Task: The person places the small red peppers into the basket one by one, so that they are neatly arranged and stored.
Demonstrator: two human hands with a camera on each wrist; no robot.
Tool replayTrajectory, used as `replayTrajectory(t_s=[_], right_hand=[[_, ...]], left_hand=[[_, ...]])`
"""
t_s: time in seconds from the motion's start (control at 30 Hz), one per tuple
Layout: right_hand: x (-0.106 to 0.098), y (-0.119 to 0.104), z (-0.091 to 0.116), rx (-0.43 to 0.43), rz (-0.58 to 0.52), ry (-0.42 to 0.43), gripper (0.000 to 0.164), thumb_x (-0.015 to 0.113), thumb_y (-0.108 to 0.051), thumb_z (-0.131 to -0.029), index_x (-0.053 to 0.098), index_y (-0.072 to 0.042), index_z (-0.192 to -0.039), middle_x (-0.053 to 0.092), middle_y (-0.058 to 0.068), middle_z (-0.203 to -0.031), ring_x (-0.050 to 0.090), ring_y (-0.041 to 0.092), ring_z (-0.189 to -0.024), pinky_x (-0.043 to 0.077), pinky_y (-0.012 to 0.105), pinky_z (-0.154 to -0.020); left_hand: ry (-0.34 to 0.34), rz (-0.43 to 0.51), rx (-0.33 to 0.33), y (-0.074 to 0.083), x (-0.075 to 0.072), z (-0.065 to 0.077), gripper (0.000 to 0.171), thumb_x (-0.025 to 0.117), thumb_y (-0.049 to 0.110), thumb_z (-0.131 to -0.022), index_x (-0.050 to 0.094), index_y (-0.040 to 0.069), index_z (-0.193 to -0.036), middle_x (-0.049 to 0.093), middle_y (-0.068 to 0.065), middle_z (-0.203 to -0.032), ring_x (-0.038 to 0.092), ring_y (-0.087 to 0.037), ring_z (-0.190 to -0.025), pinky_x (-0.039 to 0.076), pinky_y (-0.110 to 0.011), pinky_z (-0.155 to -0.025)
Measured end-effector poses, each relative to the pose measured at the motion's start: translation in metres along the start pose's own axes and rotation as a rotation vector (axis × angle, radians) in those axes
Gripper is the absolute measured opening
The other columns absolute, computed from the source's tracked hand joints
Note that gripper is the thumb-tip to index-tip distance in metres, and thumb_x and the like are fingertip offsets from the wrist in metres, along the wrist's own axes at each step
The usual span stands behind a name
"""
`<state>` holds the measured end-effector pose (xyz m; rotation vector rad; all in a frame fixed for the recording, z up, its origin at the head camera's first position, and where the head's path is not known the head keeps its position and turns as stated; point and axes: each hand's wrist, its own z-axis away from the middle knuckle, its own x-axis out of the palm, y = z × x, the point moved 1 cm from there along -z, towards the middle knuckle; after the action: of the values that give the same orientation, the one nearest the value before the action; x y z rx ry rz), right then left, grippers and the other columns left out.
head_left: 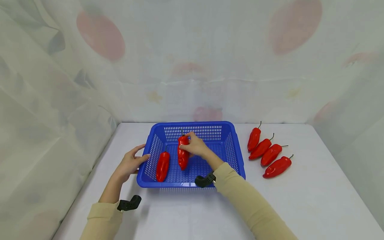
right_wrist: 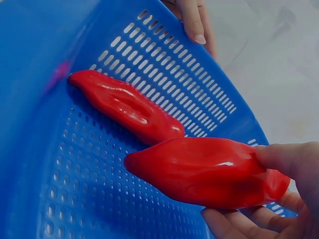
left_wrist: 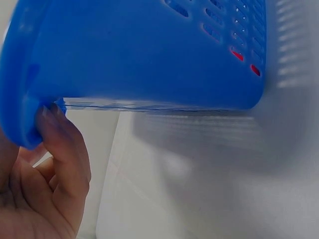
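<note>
My R hand [head_left: 197, 146]'s pinched round a pepper [head_left: 182, 161], L hand [head_left: 129, 164]'s curled on basket rim [head_left: 180, 184]; imo lower pepper gently.

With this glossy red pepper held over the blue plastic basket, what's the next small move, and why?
Probably lower the glossy, elongated red pepper onto the perforated floor of the blue plastic basket: the right grip holds it above bare floor, beside another glossy red pepper lying inside, and the left grip holds the rim.
</note>
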<state>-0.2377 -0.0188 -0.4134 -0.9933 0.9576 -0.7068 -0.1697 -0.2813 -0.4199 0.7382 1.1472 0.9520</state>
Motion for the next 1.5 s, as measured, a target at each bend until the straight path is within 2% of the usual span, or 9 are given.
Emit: replayTrajectory(t_s=[0.37, 0.53, 0.87, 1.1, 1.23, 1.5], right_hand=[[0.013, 0.003, -0.007, 0.001, 0.001, -0.015, 0.053, 0.065, -0.017, -0.084, 0.037, -0.005, -0.128, 0.055, 0.023, -0.115, 0.063, 0.032, -0.09, 0.055, 0.048, -0.07], [0.016, 0.004, -0.009, 0.005, -0.033, -0.042, 0.053, 0.065, -0.015, -0.084, 0.036, -0.003, -0.127, 0.054, 0.023, -0.114, 0.063, 0.033, -0.091, 0.055, 0.049, -0.071], [0.022, 0.006, -0.015, 0.087, -0.102, -0.138, 0.06, 0.062, -0.013, -0.087, 0.029, -0.001, -0.136, 0.048, 0.025, -0.121, 0.06, 0.037, -0.101, 0.054, 0.048, -0.075], [0.021, 0.012, -0.019, 0.164, -0.154, -0.184, 0.061, 0.064, -0.008, -0.084, 0.029, 0.001, -0.134, 0.047, 0.024, -0.12, 0.063, 0.032, -0.085, 0.053, 0.049, -0.077], [0.02, 0.017, -0.02, 0.201, -0.126, -0.211, 0.062, 0.065, -0.01, -0.084, 0.03, 0.0, -0.133, 0.05, 0.022, -0.115, 0.061, 0.026, -0.074, 0.054, 0.047, -0.076], [0.022, 0.024, -0.024, 0.253, -0.097, -0.257, 0.065, 0.067, -0.012, -0.083, 0.029, -0.002, -0.135, 0.051, 0.02, -0.114, 0.062, 0.027, -0.078, 0.056, 0.043, -0.071]], left_hand=[[0.002, 0.001, -0.005, 0.0, 0.0, 0.002, 0.068, 0.06, 0.032, -0.089, 0.025, 0.016, -0.146, 0.064, -0.024, -0.102, 0.068, -0.025, -0.073, 0.057, -0.041, -0.062], [0.004, 0.001, -0.005, 0.0, 0.0, 0.002, 0.069, 0.06, 0.032, -0.089, 0.025, 0.016, -0.146, 0.063, -0.025, -0.103, 0.068, -0.025, -0.073, 0.057, -0.042, -0.062], [0.006, -0.003, -0.001, -0.001, 0.002, 0.001, 0.069, 0.061, 0.032, -0.088, 0.026, 0.015, -0.145, 0.064, -0.024, -0.101, 0.068, -0.024, -0.073, 0.057, -0.042, -0.061], [0.004, 0.002, -0.006, -0.001, 0.002, 0.0, 0.069, 0.061, 0.033, -0.088, 0.027, 0.016, -0.145, 0.064, -0.023, -0.1, 0.068, -0.024, -0.072, 0.057, -0.042, -0.061], [0.002, 0.004, -0.009, 0.001, 0.002, 0.0, 0.068, 0.061, 0.032, -0.088, 0.027, 0.016, -0.145, 0.064, -0.024, -0.101, 0.068, -0.024, -0.071, 0.057, -0.042, -0.061], [0.0, 0.005, -0.012, 0.002, 0.003, 0.001, 0.068, 0.061, 0.031, -0.089, 0.027, 0.016, -0.145, 0.064, -0.025, -0.102, 0.068, -0.024, -0.072, 0.057, -0.042, -0.061]])
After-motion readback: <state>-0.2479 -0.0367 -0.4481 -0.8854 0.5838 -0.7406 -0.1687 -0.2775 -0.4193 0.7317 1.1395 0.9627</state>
